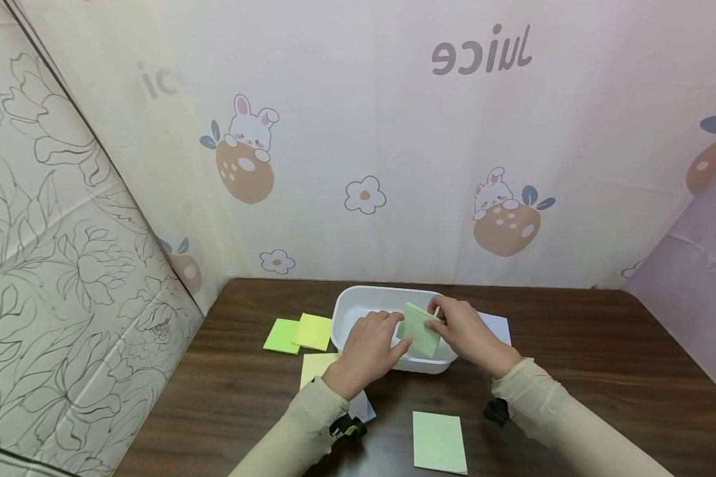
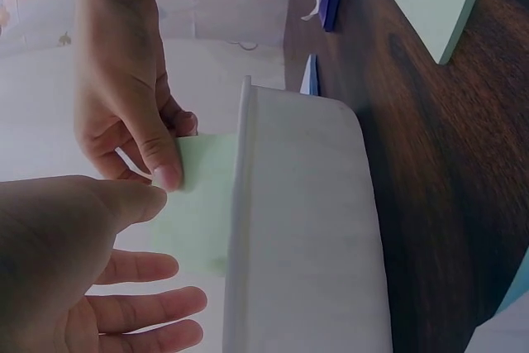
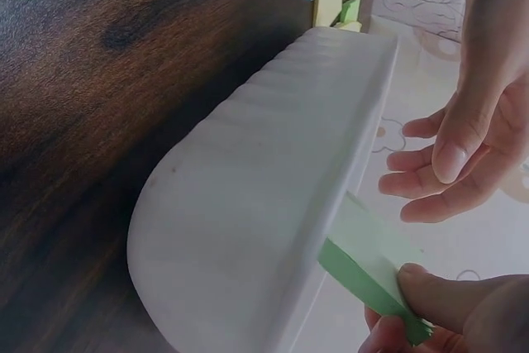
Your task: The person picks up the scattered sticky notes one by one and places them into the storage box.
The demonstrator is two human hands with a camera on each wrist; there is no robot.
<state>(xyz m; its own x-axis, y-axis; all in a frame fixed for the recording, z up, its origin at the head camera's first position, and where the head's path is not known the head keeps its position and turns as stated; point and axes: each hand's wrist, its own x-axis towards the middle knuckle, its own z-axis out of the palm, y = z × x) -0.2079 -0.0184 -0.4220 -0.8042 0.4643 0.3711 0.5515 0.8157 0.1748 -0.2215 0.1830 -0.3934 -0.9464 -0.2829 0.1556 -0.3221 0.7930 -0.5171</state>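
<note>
My right hand [image 1: 462,328] pinches a pale green sticky-note pad [image 1: 419,330] by one edge, thumb on its near face. The pad stands tilted over a white plastic tub [image 1: 432,366], its lower edge below the tub's rim. In the right wrist view the pad's thick green side [image 3: 364,283] shows beside the rim. My left hand [image 1: 366,348] hovers over the tub's front left side, fingers spread and loosely bent, holding nothing. The left wrist view has its thumb [image 2: 136,202] overlapping the pad's edge. The tub's floor is partly hidden behind both hands.
Left of the tub lie a lime pad [image 1: 280,336] and a yellow pad [image 1: 313,332]. A pale yellow pad [image 1: 315,368] and bluish sheets [image 1: 360,407] are partly under my left arm. Another light green pad [image 1: 439,440] lies in front, a pale blue one [image 1: 498,325] behind my right hand.
</note>
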